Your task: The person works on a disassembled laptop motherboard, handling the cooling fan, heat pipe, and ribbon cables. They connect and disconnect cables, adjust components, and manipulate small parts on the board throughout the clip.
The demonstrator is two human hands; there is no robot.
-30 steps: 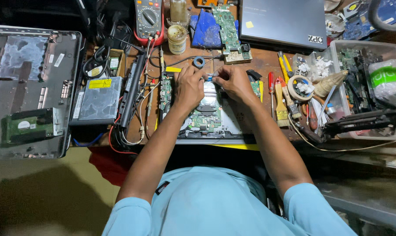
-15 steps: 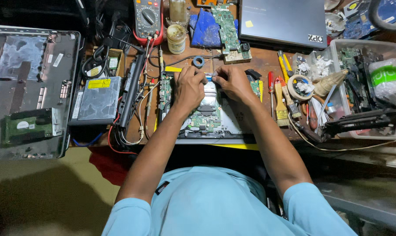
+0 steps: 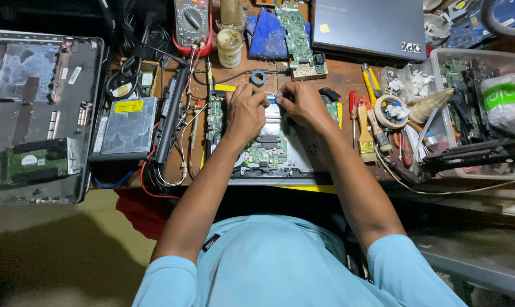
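A green laptop motherboard point(image 3: 264, 150) lies in a silver chassis tray point(image 3: 303, 165) at the middle of the wooden bench. My left hand point(image 3: 245, 112) rests on the board's far left part with its fingers curled. My right hand point(image 3: 304, 105) is beside it on the far right part, fingers bent too. Both sets of fingertips meet on a small pale blue part point(image 3: 272, 100) at the board's far edge. What the fingertips do under the knuckles is hidden.
An opened laptop base point(image 3: 38, 74) with a hard drive point(image 3: 35, 162) lies at the left, next to an optical drive point(image 3: 126, 128) and tangled wires. A multimeter point(image 3: 192, 23), jar point(image 3: 230, 48) and closed laptop point(image 3: 368, 25) stand behind. Screwdrivers point(image 3: 371, 85), brush point(image 3: 365, 136), tape roll point(image 3: 389, 111) and plastic bin point(image 3: 513, 59) fill the right.
Both hands stay at the far edge of the motherboard with only slight finger movement. Nothing else on the bench has moved.
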